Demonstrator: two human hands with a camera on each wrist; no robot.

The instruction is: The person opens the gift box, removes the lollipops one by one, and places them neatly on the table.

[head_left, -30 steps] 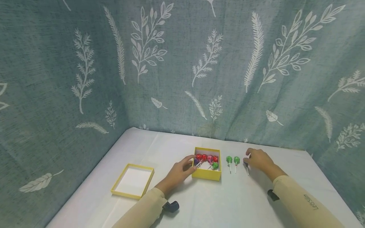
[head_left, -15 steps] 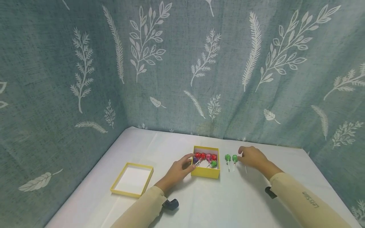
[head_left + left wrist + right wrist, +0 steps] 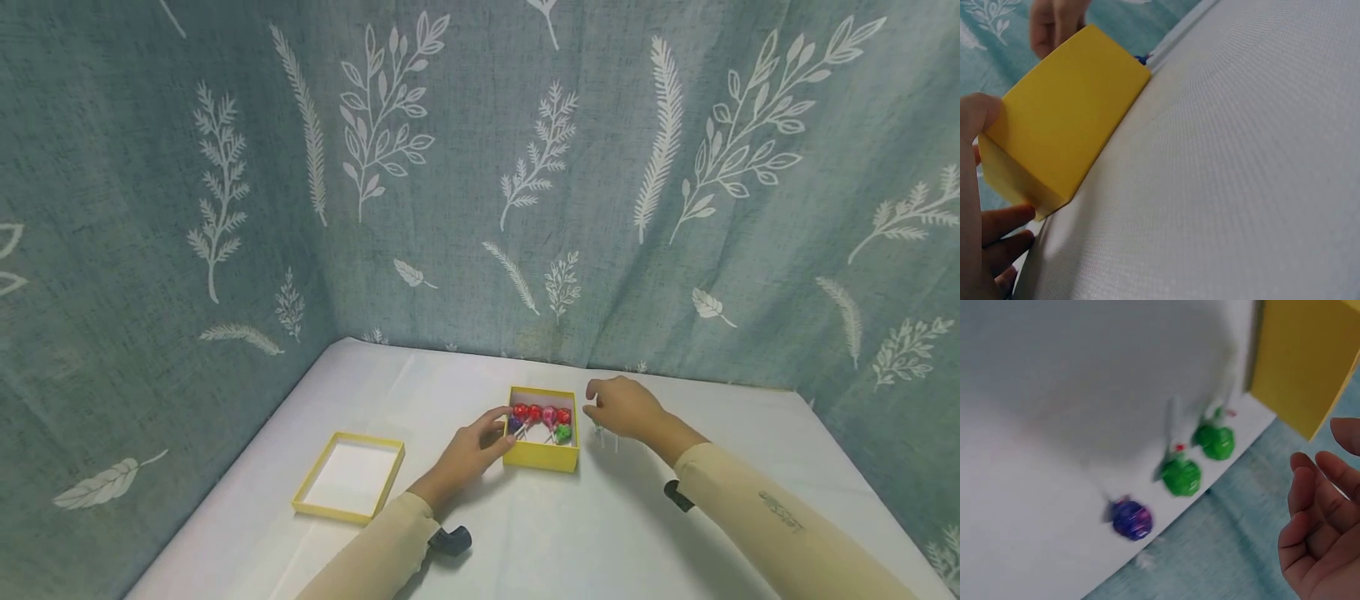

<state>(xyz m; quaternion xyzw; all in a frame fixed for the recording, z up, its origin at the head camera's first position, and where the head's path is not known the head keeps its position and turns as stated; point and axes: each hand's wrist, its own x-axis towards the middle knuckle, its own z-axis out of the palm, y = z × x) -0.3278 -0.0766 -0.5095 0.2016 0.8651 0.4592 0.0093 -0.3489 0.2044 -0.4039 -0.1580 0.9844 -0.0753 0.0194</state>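
A yellow box (image 3: 542, 456) stands on the white table, holding several wrapped lollipops: red, pink, purple and a green one (image 3: 563, 432). My left hand (image 3: 465, 457) holds its left side, thumb on the front wall and fingers at the side wall. My right hand (image 3: 626, 408) hovers just right of the box, fingers loosely bent with nothing between them. Below it, in the right wrist view, two green lollipops (image 3: 1181, 476) and one purple lollipop (image 3: 1132, 519) lie in a row. From the head, that hand mostly hides them, leaving only sticks visible.
A shallow yellow lid (image 3: 349, 477) lies on the table (image 3: 450, 567) to the left, its pale inside facing up. Blue-green curtains (image 3: 465, 167) with white leaf prints hang behind the table and along its left side.
My right hand has moved left from beside the purple lollipop, across the green ones, toward the box. My left hand has stayed at the box.
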